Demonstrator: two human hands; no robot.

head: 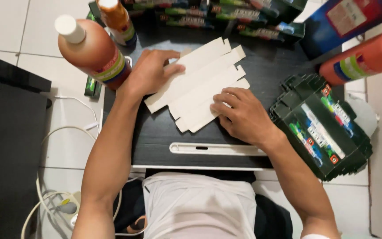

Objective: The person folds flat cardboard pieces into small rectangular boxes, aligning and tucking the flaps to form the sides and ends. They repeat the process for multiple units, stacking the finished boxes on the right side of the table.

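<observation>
A flat, unfolded cardboard box blank (202, 79), plain white side up, lies slanted on a small black table (261, 66). My left hand (149, 73) presses its upper left part with fingers spread over the card. Fingers curled, my right hand (239, 113) presses down on the blank's lower right edge. Neither hand lifts the blank off the table.
A stack of flat dark printed box blanks (321, 128) lies at the right. Several folded dark boxes (226, 15) line the far edge. Brown bottles (91, 46) with white caps stand at the left, another (363, 57) at the right. A white strip (213, 149) lies near me. Cables (63, 132) trail on the floor.
</observation>
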